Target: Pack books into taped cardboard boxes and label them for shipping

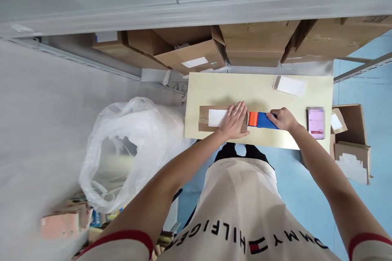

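Observation:
A flat brown cardboard package (203, 119) with a white label (217, 118) lies lengthwise on the pale yellow table (239, 83). My left hand (234, 121) rests flat across the package's right part, fingers stretched out and holding nothing. My right hand (283, 119) is closed on the blue end of a blue-and-orange tape dispenser (262, 120). The dispenser's orange, toothed front meets the package's right end, just beside my left hand. Whether tape runs from it onto the cardboard cannot be made out.
A small labelled package (290, 85) and a phone-like device with a pink screen (316, 123) lie on the table. Cardboard boxes (254, 40) fill the shelf behind. A large clear plastic bag (122, 130) stands left; an opened carton (352, 122) stands right.

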The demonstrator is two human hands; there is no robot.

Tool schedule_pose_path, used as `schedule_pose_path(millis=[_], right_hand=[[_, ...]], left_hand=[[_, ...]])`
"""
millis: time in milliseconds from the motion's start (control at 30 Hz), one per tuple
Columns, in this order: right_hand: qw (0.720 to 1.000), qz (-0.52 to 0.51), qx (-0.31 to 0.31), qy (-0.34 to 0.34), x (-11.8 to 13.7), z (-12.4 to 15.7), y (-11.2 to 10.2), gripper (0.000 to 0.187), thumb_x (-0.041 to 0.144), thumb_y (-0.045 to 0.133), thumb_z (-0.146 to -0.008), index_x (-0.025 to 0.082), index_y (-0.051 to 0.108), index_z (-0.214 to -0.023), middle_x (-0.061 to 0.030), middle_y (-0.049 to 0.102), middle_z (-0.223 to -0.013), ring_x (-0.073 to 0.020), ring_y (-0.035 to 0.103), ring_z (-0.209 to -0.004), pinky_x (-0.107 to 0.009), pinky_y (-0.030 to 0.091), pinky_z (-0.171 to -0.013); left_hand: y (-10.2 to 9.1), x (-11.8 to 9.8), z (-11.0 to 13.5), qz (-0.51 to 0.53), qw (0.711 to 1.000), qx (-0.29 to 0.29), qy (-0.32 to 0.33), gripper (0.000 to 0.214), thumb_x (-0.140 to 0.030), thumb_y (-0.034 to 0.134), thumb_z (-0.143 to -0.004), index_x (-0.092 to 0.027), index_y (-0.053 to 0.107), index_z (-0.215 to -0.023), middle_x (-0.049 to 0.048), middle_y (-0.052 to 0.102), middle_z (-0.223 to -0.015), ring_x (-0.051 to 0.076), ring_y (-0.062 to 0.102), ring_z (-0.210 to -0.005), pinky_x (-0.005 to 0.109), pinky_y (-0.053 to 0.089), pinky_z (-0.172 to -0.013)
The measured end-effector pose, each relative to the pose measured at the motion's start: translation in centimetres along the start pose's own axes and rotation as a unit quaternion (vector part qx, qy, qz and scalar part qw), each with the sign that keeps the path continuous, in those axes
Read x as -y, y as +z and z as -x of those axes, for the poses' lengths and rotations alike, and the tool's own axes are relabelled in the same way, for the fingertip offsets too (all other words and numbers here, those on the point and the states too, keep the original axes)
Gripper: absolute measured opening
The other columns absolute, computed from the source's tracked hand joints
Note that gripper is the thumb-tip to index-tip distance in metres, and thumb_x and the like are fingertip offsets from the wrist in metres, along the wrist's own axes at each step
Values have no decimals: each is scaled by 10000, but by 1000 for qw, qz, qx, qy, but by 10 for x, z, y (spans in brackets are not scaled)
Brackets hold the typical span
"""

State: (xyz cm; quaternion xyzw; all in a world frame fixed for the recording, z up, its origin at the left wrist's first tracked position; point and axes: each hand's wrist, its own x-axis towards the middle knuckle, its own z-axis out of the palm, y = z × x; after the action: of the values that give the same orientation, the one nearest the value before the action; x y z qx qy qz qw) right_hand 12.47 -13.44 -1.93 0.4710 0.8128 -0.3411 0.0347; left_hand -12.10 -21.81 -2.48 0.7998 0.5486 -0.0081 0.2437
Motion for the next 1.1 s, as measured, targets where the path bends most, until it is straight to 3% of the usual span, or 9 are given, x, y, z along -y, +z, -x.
schedule_pose_path(millis=[167, 367, 467, 533, 633, 700, 867, 1000, 1100], right_hand=[[998, 24, 27, 59, -21, 18, -15, 627, 655, 275, -912, 212, 588, -598, -61, 567, -524, -190, 549, -542, -297, 361, -547], [967, 203, 58, 146, 55, 0, -25, 584, 599, 376, -931, 155, 744, -835, -177, 704, -795, -279, 671, -747, -326, 402, -614], [960, 237, 71, 135, 86, -11, -21, 505, 479, 382, -967, 131, 744, -909, -192, 717, -864, -273, 691, -786, -326, 433, -648], [955, 249, 94, 129, 89, -11, -17, 416, 381, 408, -971, 126, 735, -942, -190, 724, -903, -267, 700, -812, -322, 442, -660], [953, 243, 92, 156, 73, 1, -10, 397, 369, 414, -971, 120, 722, -945, -185, 727, -903, -279, 705, -826, -321, 438, -657], [952, 228, 32, 200, 56, 14, -8, 482, 455, 368, -982, 116, 708, -944, -189, 721, -882, -292, 702, -807, -323, 425, -636], [953, 150, -77, 251, 20, 43, 10, 404, 395, 355, -989, 110, 638, -1024, -164, 703, -856, -264, 671, -768, -309, 382, -608], [956, 126, -94, 246, -4, 54, 47, 259, 176, 384, -931, 56, 581, -1050, -169, 683, -841, -251, 633, -723, -337, 382, -638], [958, 111, -120, 234, -21, 56, 75, 276, 138, 349, -919, 61, 555, -1086, -155, 668, -820, -257, 619, -730, -355, 394, -650]], left_hand=[[0, 0, 1, -20, 1000, 10, -5, 1076, -596, 634, -768, -1, 167, -1533, 253, 78, -1620, 398, 56, -1503, 533, -25, -1190], [0, -5, 1, 25, 997, -10, 71, 510, -436, 639, -835, -206, 607, -1289, 147, 371, -1554, 438, 174, -1470, 669, 26, -1147], [-1, -10, 0, -22, 997, -21, 64, 378, -417, 617, -850, -214, 682, -1162, 143, 469, -1476, 448, 226, -1441, 713, 96, -1116], [-2, -14, -2, -57, 996, -22, 58, 382, -431, 613, -850, -210, 682, -1154, 152, 496, -1441, 443, 255, -1425, 725, 139, -1096], [-2, -18, -6, -74, 996, -24, 47, 446, -496, 645, -817, -205, 676, -1153, 160, 510, -1419, 435, 267, -1414, 724, 159, -1086], [-2, -20, -8, -62, 997, -28, 39, 535, -562, 670, -774, -205, 668, -1173, 161, 491, -1440, 438, 252, -1420, 718, 141, -1098], [-9, -9, -5, 15, 999, -48, 21, 810, -612, 620, -792, -173, 430, -1445, 194, 213, -1610, 408, 184, -1473, 670, 138, -1132], [-7, 20, 21, 15, 988, -106, -109, 661, -470, 445, -932, -130, 347, -1490, 212, 174, -1618, 395, 121, -1498, 685, 107, -1134], [5, 50, 49, 24, 956, -170, -238, 685, -453, 430, -931, -76, 320, -1493, 247, 195, -1601, 409, 119, -1495, 692, 100, -1140]])
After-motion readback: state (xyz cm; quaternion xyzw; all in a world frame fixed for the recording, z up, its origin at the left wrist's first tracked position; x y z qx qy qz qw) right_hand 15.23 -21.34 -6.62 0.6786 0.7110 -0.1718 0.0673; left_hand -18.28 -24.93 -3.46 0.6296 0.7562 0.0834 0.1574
